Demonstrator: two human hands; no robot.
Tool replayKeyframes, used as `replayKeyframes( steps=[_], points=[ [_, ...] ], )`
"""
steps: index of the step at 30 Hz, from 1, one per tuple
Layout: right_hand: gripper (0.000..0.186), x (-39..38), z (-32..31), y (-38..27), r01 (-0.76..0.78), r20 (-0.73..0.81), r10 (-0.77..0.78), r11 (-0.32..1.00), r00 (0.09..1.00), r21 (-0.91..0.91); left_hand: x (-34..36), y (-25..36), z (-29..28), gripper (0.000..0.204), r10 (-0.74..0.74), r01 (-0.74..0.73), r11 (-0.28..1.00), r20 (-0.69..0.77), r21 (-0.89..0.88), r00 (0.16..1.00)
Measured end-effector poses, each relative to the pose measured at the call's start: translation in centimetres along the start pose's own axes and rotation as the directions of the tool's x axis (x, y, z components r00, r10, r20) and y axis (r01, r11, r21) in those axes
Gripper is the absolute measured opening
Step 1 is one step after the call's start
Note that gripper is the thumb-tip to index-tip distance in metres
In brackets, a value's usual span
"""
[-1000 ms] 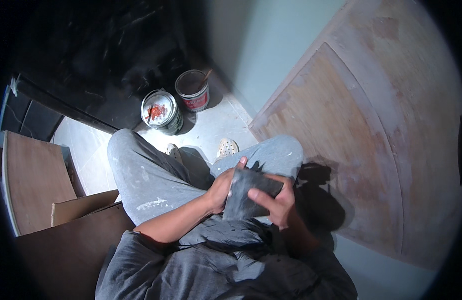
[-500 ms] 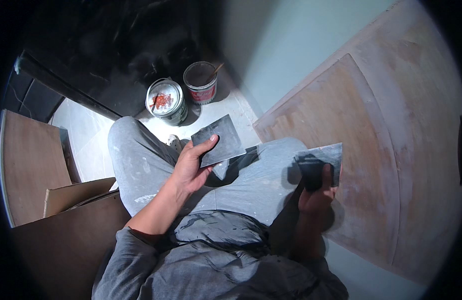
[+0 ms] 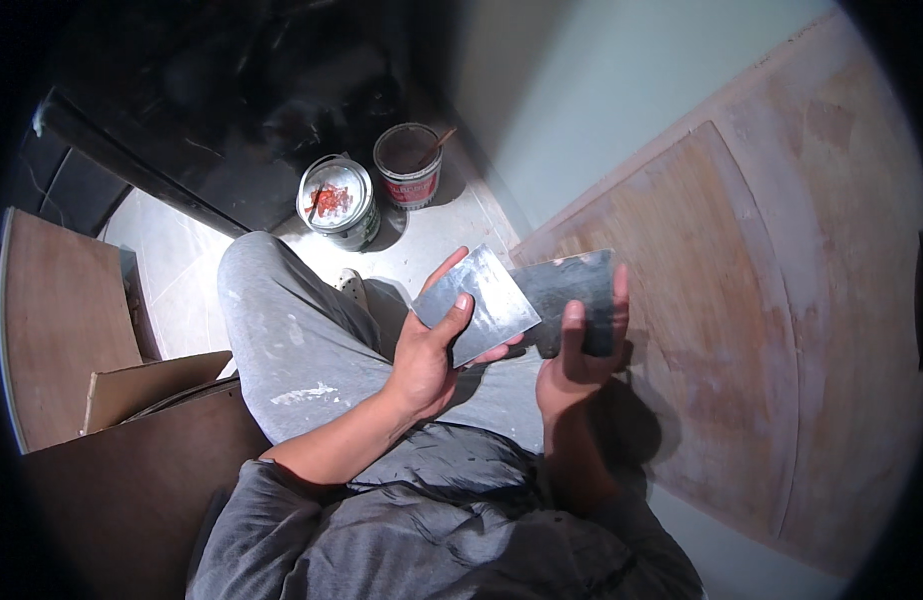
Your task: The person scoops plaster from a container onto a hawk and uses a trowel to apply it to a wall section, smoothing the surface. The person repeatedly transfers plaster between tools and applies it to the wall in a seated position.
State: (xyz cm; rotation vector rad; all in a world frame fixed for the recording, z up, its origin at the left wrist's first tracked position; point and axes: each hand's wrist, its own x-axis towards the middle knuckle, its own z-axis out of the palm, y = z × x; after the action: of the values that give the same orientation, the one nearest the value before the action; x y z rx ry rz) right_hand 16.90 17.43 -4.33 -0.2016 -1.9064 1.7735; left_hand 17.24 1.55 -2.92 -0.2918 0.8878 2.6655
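Note:
My left hand (image 3: 432,360) is closed around a shiny flat metal putty spreader (image 3: 487,300), with the thumb on its upper face and fingers beneath. Close to its right edge, my right hand (image 3: 572,380) grips a darker rectangular putty spreader (image 3: 572,285) between thumb and fingers. The two plates meet or overlap at their near sides; whether they touch I cannot tell. Both are held over my lap, and the grey trousers (image 3: 292,340) below carry pale smears.
Ahead on the floor stand an open bucket (image 3: 412,190) with a stick and a tin (image 3: 352,230) with red smears on top. A patchy wood panel (image 3: 682,300) leans along the wall at right. Boards (image 3: 67,320) and cardboard (image 3: 152,390) stand at left.
My right hand has moved left and up with its plate, toward the other. My left hand has shifted right, and its plate is tilted so that it now catches the light.

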Motion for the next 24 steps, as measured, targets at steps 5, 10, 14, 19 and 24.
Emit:
replayKeyframes(
  steps=[5,10,14,19,24],
  points=[
    [0.055,-0.9,0.3,-1.0,0.008,0.116,0.004,0.995,0.993,-0.102,-0.1,-0.4,0.5,0.061,0.028,-0.027,0.999,-0.032,0.045,0.999],
    [0.048,-0.7,-0.6,-0.9,-0.115,0.207,0.141,0.985,0.968,-0.131,0.3,0.2,0.2,0.059,-0.006,0.005,0.991,0.009,0.131,1.000],
    [0.043,0.0,-1.5,-0.9,-0.110,0.337,0.172,0.975,0.926,-0.193,1.2,0.5,0.1,0.055,0.001,-0.005,0.976,0.016,0.219,1.000],
    [0.041,0.5,-2.0,-0.8,-0.102,0.459,0.215,0.961,0.862,-0.257,1.5,1.5,0.4,0.045,-0.039,0.034,0.964,0.013,0.264,0.999],
    [0.041,1.6,-4.0,-0.9,-0.209,0.544,0.558,0.793,0.626,-0.572,1.7,3.2,0.4,0.045,0.082,-0.073,0.920,-0.006,0.384,0.997]
  ],
)
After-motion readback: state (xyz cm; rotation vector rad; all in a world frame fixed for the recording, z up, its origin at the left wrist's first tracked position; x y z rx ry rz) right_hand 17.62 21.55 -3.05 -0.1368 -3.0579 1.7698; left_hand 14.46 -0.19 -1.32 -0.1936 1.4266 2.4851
